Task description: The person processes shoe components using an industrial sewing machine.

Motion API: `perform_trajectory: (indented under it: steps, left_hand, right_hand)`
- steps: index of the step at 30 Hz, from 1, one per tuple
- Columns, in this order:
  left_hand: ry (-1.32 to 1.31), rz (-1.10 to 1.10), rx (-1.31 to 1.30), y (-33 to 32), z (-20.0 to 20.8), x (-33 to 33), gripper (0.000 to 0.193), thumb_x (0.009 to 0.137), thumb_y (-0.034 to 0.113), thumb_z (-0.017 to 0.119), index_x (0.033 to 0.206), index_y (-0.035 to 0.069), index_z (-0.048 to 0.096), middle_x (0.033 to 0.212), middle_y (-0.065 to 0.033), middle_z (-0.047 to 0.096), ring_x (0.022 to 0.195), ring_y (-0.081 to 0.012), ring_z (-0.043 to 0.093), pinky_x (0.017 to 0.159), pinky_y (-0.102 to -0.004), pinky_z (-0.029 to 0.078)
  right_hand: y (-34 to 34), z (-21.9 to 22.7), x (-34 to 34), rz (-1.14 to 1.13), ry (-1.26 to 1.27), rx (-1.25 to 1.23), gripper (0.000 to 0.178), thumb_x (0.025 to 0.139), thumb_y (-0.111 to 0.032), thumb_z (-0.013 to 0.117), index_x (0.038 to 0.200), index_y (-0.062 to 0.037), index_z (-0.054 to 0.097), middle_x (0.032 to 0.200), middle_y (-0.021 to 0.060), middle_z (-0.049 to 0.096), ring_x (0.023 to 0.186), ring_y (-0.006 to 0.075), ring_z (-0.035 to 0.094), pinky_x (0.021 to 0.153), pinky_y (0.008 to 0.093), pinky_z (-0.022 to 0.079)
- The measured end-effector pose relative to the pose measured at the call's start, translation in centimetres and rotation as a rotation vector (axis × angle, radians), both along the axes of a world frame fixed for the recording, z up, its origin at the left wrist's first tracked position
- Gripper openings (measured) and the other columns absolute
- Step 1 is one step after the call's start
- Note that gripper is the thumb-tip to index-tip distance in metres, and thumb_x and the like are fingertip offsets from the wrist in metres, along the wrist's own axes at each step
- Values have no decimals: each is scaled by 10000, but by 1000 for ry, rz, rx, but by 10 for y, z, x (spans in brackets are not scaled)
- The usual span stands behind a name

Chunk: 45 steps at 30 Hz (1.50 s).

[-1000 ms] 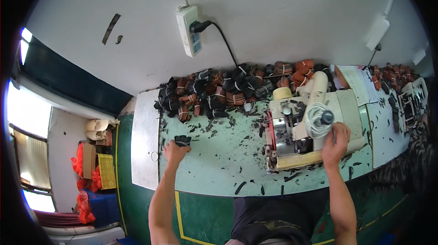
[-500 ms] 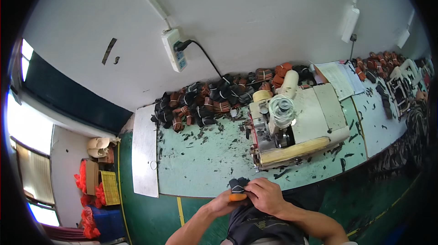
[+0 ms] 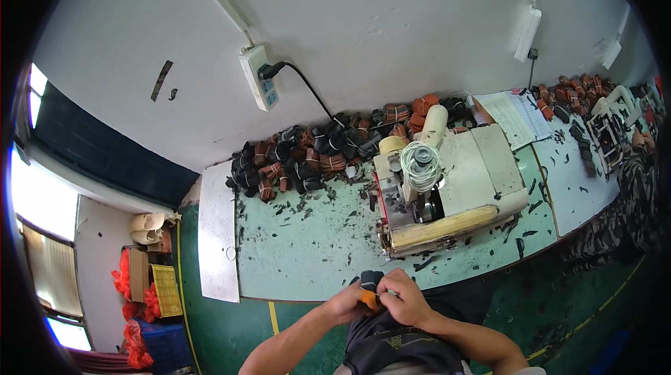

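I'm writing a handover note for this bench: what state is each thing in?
Left hand: closed on the dark bundle
Dark bundle: held, partly hidden
Right hand: curled beside it, grip unclear
Black plug: plugged into the power strip
White cord: coiled
Piled bundles: several visibly tied
Green tabletop: littered with scraps
Machine: cannot tell if running

Strong daylight comes from the window (image 3: 43,183), far left of the left hand (image 3: 349,303), with panes burnt white. Beyond this hand, the wall (image 3: 391,46) is softly lit; right of the right hand (image 3: 405,299), the floor (image 3: 542,305) is dim. Edges bend near the black rim.
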<state>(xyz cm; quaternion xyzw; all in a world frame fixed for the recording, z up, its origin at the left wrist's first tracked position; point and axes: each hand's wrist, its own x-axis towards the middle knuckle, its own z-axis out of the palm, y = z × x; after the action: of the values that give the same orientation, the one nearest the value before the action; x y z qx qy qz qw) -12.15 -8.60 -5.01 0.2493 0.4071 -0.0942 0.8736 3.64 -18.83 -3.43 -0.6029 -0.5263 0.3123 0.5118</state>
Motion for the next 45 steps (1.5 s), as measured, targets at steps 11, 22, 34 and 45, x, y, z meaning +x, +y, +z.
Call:
perform_trajectory:
  steps: [11,22,34,45]
  left_hand:
    - [-225,-731,735,7,16,7,739,614,148,663,1282,-5,386,1052,-177,574,1020,-273,567,890,-339,433]
    - [278,-298,635,25,-15,-1,823,600,55,732,1344,44,380,997,-101,581,916,-200,567,751,-329,484]
    - [5,68,607,-3,-27,4,1042,651,36,713,1487,21,91,1233,-159,527,1120,-250,549,941,-340,451]
    - [205,3,888,-5,-29,-2,924,705,60,692,1462,-18,169,1194,-210,575,1112,-264,577,938,-347,453]
  right_hand:
    - [5,-50,37,-46,1682,-415,332,886,-157,470,575,-140,353,509,-22,294,496,116,327,507,291,294]
    - [-1,-79,41,-45,-698,-399,148,829,-164,598,848,-18,599,874,146,640,825,351,615,670,456,506]
    - [33,-36,-13,120,789,-522,745,769,-226,780,1379,-50,391,1324,156,467,1180,239,502,958,360,429]
    - [51,-44,-41,-165,653,-645,754,737,-153,778,1361,-10,380,1144,142,559,1023,188,568,868,307,478]
